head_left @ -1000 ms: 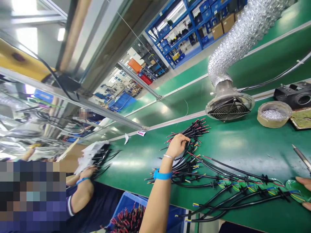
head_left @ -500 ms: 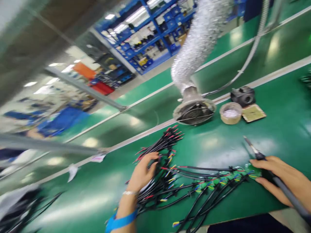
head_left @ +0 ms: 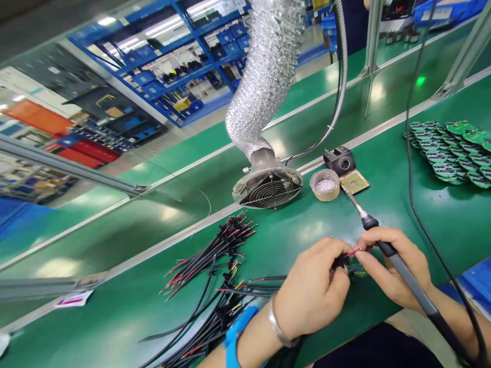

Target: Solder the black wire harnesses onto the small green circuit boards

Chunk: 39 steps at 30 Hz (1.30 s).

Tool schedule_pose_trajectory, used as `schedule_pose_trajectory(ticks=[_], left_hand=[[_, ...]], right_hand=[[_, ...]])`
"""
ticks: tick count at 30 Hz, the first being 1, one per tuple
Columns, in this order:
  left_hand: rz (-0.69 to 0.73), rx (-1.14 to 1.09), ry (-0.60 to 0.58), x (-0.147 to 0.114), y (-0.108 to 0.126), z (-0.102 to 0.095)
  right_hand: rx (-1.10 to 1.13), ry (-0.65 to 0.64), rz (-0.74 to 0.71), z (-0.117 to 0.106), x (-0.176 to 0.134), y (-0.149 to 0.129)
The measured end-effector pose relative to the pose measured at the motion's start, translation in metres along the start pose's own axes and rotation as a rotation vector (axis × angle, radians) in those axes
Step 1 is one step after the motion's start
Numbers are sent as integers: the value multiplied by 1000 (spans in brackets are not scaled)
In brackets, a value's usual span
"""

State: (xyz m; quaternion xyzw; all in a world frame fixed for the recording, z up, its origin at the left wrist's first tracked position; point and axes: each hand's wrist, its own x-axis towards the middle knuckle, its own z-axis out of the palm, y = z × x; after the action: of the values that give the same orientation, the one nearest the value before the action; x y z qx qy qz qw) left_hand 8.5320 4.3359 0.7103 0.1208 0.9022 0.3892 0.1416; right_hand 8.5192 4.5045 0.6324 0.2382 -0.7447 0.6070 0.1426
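My left hand (head_left: pixel 312 289) is closed on a black cable (head_left: pixel 339 261), whose red wire end (head_left: pixel 353 252) sticks out past the fingertips. Close beside it, my right hand (head_left: pixel 399 258) grips a soldering iron (head_left: pixel 408 286), its tip pointing up and away toward the sponge. Thumb and forefinger of that hand also meet at the end of the red wire. Beneath the hands, the row of small green boards is mostly hidden. To the left lies a bundle of black cables (head_left: pixel 209 250) with red ends, and more cables (head_left: pixel 215 319) with coloured wire ends run under my left forearm.
A fume extractor fan (head_left: pixel 272 191) hangs from a silver duct (head_left: pixel 264 71) over the bench. Behind the iron are a round container (head_left: pixel 325 186), a yellow sponge tray (head_left: pixel 355 182) and a black iron stand (head_left: pixel 340 161). Green circuit boards (head_left: pixel 454 153) are stacked at right; a cord (head_left: pixel 410 153) hangs nearby.
My left hand has moved right from the cable pile, now holding a cable, and meets my right hand. The iron has turned to point further up-left. The camera view has shifted right.
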Motion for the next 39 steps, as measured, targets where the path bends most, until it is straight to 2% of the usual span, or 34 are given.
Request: schedule_pose_trajectory(ticks=[2,5,6,8,13,16,18,20,23,26,30,35,39], left_hand=[[-98,-262,-134,10,-5,10],[-293,-767,-348,18,-18,15],[-334,-875,-370,20,-21,16],[-369,-962,-332,22,-24,19],[-329,-899,-165,22,-24,25],[-272,-738,-120,21,-21,25],[-295,-649,-98,22,-18,25],[-350,-643,-56,24,-16,25],[-380,-661,11,30,-16,25],[-373,-544,-57,35,-23,30],[-352,-384,-192,39,-32,37],[-301,-650,-326,41,-33,34],[-307,-813,-416,38,-30,26]], right_hand=[[89,30,17,3,0,1],[187,9,13,1,1,4],[177,8,12,0,1,5],[117,13,30,-2,0,6],[106,32,102,-2,-5,9],[142,48,131,1,-7,9],[146,74,141,3,-6,7],[121,96,127,4,-5,6],[6,100,-2,1,-9,7],[-55,73,-76,-11,-18,17],[-93,89,32,-29,-27,32],[-80,-79,23,-28,-20,31],[-56,-53,-9,-17,-8,21]])
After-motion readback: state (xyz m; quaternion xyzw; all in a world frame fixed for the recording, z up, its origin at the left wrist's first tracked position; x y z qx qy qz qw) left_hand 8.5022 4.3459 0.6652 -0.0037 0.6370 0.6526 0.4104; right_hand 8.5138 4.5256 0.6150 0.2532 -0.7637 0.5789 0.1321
